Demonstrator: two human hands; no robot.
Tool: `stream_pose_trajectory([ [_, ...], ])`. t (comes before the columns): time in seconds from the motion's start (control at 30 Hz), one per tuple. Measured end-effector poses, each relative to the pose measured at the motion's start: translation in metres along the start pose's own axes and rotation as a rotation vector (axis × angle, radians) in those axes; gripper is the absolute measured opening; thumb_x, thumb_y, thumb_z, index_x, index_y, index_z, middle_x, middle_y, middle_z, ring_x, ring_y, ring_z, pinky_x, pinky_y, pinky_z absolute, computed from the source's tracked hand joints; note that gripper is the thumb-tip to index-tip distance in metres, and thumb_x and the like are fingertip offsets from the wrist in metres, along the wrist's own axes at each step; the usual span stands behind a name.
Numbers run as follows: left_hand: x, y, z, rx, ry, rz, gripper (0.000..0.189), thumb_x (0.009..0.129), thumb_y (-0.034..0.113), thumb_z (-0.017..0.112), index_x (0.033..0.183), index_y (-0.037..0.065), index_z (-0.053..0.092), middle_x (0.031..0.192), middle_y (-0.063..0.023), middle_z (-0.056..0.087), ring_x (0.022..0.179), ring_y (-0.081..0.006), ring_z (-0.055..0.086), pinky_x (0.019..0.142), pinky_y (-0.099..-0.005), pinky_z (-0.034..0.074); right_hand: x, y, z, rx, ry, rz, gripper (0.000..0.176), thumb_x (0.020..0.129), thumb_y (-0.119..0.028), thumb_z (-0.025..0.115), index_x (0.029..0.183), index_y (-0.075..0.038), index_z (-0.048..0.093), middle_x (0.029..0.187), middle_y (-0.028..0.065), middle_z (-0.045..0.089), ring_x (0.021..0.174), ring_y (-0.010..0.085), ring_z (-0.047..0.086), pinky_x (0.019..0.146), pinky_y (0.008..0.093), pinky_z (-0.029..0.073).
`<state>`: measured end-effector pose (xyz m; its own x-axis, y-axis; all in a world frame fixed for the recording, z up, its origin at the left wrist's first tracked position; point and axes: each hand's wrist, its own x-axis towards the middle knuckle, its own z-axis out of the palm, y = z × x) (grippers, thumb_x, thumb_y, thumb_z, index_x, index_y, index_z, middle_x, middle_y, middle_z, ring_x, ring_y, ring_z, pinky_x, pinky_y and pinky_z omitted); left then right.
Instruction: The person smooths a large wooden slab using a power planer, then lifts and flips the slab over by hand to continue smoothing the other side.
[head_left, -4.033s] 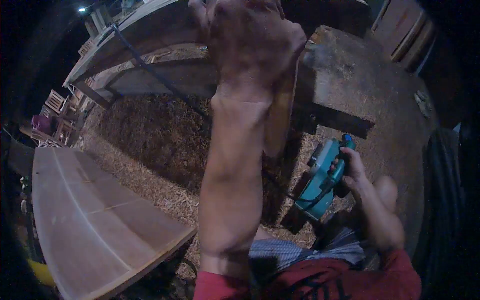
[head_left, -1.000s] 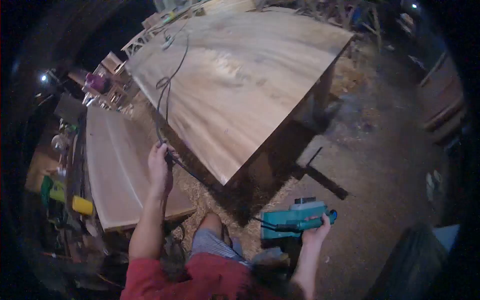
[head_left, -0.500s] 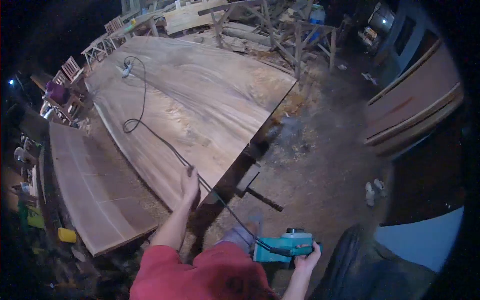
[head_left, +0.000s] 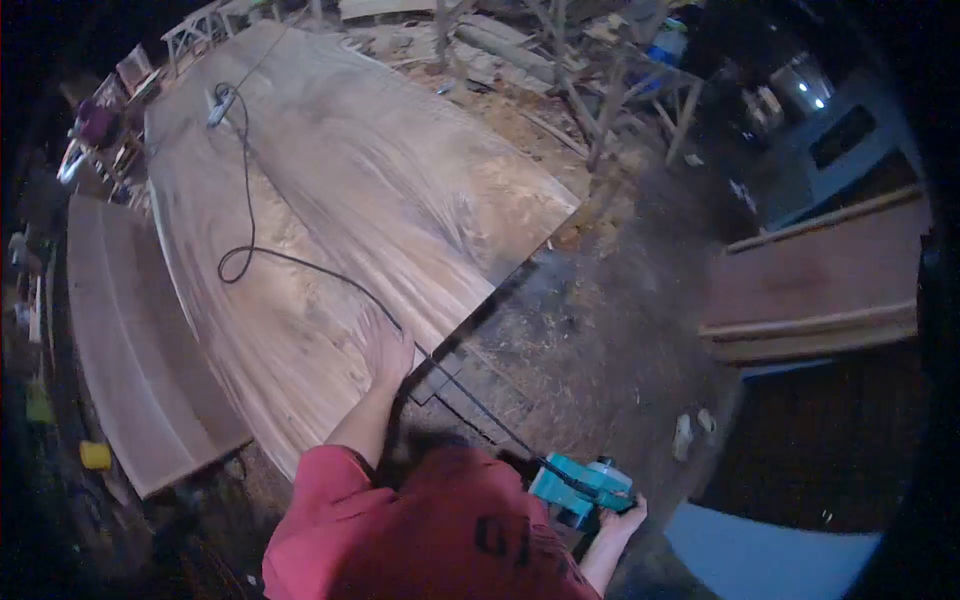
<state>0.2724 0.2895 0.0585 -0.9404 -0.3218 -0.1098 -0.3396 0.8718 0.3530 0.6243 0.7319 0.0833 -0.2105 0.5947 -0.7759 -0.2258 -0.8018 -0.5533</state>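
A large wooden slab [head_left: 350, 190] with wavy grain stretches out in front of me. My left hand [head_left: 388, 348] lies on its near end, fingers outstretched. Beside that hand runs a black cord [head_left: 310, 265], looped on the slab and leading back to a pale power strip [head_left: 220, 108]. Low on the right, off the slab's edge, my right hand [head_left: 624, 516] is wrapped around the handle of a teal electric planer [head_left: 570, 482], into which the cord runs. Part of the grip is hidden behind the tool.
Another long board [head_left: 150, 340] lies to the left, near a yellow container [head_left: 95, 456]. Wooden trestles [head_left: 640, 95] and scrap timber stand at the back. Shavings litter the floor [head_left: 600, 340]. Further right are a pair of shoes [head_left: 690, 435] and a leaning panel [head_left: 810, 280].
My left hand has let go of the cord and now lies flat on the slab. The planer, still in my right hand, has turned slightly. The view has shifted closer over the slab.
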Motion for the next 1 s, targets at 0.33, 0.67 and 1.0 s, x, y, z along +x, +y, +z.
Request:
stream_pose_trajectory([
  [0.33,0.028,0.02,0.021,0.096,0.098,-0.118,0.068,0.095,0.04,0.047,0.154,0.011,0.03,0.16,-0.0193,0.025,0.15,-0.0342,0.018,0.118,-0.0597,0.011,0.18,-0.066,0.208,-0.331,-0.148,0.124,0.032,0.087,-0.038,0.057,0.089,-0.007,0.047,0.072,0.0072,0.054,0.069,0.0245,0.056,0.069,0.0462,0.049],
  [0.67,0.036,0.21,0.121,0.068,0.2,-0.534,0.081,0.093,0.055,0.049,0.155,0.008,0.028,0.162,-0.0251,0.012,0.149,-0.0446,0.012,0.117,-0.0632,0.008,0.296,-0.122,0.46,-0.71,-0.64,0.252,0.023,0.092,-0.03,0.051,0.082,-0.009,0.052,0.062,0.0097,0.055,0.06,0.0244,0.055,0.064,0.0391,0.051],
  [1.0,0.092,0.298,0.14,0.043,0.351,-0.68,0.078,0.09,0.059,0.051,0.154,0.018,0.033,0.162,-0.0221,0.017,0.148,-0.0475,0.009,0.116,-0.0653,0.004,0.392,-0.181,0.602,-1.116,-1.223,-0.339,0.032,0.097,-0.032,0.051,0.112,-0.004,0.059,0.094,0.0102,0.065,0.088,0.027,0.063,0.08,0.0388,0.055],
])
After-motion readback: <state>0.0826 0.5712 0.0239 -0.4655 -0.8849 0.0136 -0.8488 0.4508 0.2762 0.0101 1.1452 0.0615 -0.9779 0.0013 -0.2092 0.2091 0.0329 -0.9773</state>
